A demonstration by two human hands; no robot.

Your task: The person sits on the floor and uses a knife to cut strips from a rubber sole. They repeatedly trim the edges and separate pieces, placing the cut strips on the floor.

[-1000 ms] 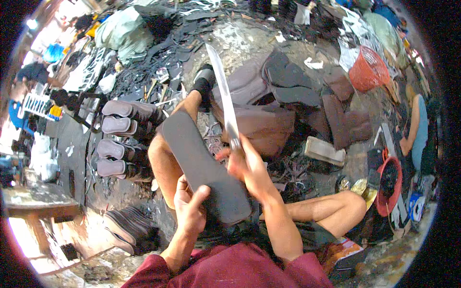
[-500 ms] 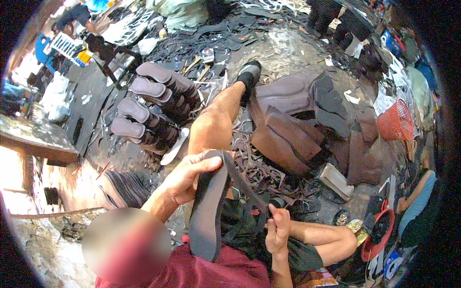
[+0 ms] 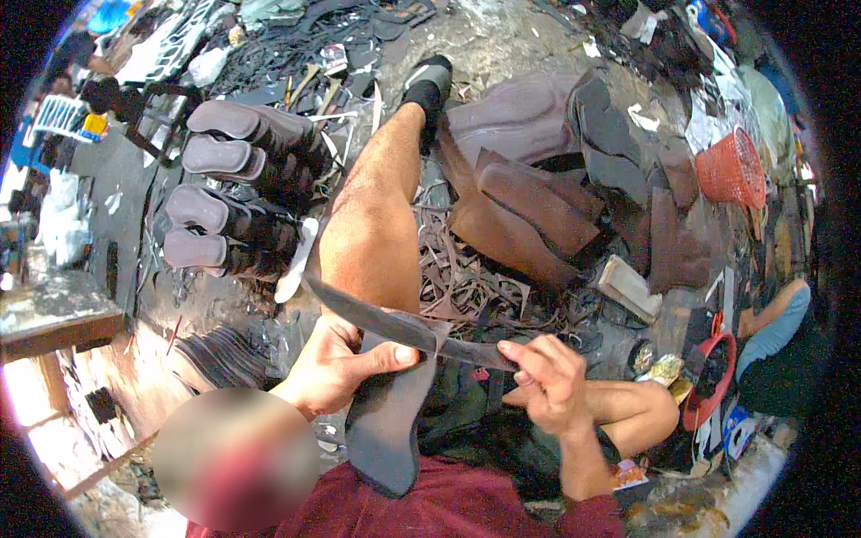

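My left hand [image 3: 330, 366] grips a dark grey shoe sole [image 3: 386, 426], its thumb pressed flat on the upper face. The sole's lower end rests against my maroon shirt. My right hand [image 3: 552, 381] pinches one end of a long, dark, flexible strip [image 3: 381, 325]. From those fingers the strip runs leftward across the sole's upper end, just above my left thumb, and its other end sticks out past my shin. Whether the strip is joined to the sole there, I cannot tell.
Stacked soles [image 3: 224, 157] stand in rows at the left. Brown sole-shaped sheets [image 3: 529, 211] lie beyond my bent knee, with curled offcuts [image 3: 462, 287] beside them. A pale block [image 3: 630, 289], a red basket [image 3: 731, 170] and a red ring-shaped thing [image 3: 711, 394] are at the right.
My right hand has moved up and right with the strip. The strip, which hung down from the sole's top toward my right hand, now stretches across the sole. The view has shifted.
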